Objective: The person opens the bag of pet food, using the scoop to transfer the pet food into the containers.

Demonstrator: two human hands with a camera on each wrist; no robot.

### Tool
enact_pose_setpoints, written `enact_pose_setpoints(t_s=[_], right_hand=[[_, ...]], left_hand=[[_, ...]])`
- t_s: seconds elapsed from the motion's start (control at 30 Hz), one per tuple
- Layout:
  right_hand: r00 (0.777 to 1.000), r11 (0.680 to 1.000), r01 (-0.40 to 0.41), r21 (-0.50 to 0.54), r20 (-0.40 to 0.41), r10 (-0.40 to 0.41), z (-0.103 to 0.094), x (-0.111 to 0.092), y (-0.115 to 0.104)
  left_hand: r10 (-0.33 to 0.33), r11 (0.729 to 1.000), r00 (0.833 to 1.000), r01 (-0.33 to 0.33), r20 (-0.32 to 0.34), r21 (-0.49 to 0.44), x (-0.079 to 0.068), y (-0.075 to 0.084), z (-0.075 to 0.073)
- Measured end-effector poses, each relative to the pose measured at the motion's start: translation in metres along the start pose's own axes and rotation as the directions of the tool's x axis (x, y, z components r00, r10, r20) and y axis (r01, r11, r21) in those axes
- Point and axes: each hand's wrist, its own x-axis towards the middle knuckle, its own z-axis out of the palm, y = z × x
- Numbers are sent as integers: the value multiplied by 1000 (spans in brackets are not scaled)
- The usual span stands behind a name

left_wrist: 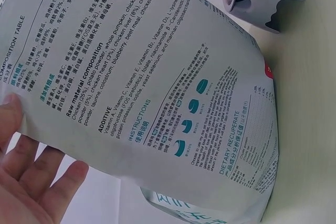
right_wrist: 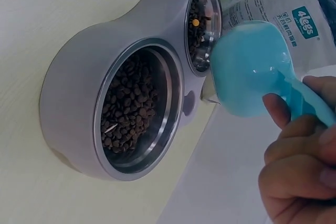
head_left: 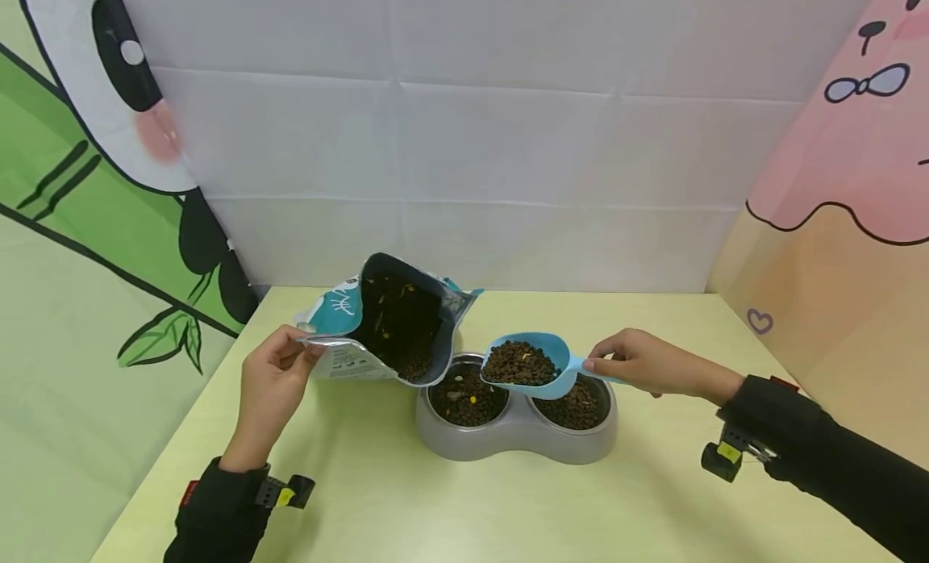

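My left hand [head_left: 279,385] pinches the rim of an opened pet food bag [head_left: 339,311], whose mouth faces me and shows brown kibble inside. In the left wrist view the printed back of the bag [left_wrist: 136,87] fills most of the picture. My right hand [head_left: 639,361] grips the handle of a light blue scoop [head_left: 540,392] heaped with kibble [head_left: 521,363]. The scoop hangs above a grey double bowl feeder [head_left: 464,444], over the middle and right bowl. Both steel bowls hold kibble, as the right bowl [right_wrist: 170,124] shows in the right wrist view.
The feeder and bag are on a pale yellow table [head_left: 450,515]. A white sheet [head_left: 472,143] hangs behind it. Cartoon-printed panels stand left [head_left: 87,224] and right [head_left: 842,289] of the table. The bag's lower part is close behind the left bowl [head_left: 464,398].
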Motion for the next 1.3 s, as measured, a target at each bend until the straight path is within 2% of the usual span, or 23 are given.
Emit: enact_pose_setpoints(t_s=[0.23,0.57,0.77,1.3], right_hand=[[999,999,3,-45,49,-1,2,7,-4],[993,988,54,-147,113,-37,-1,18,-12],[988,985,74,-154,149,-51,-1,21,-22],[988,977,58,-205,154,-26,-2,31,-31]], left_hand=[[27,1000,999,-27,-20,-9,2,0,0],[40,999,999,-41,-26,-22,2,1,0],[38,999,999,-39,-16,-34,2,0,0],[23,999,1000,-24,-12,-47,-1,-4,0]])
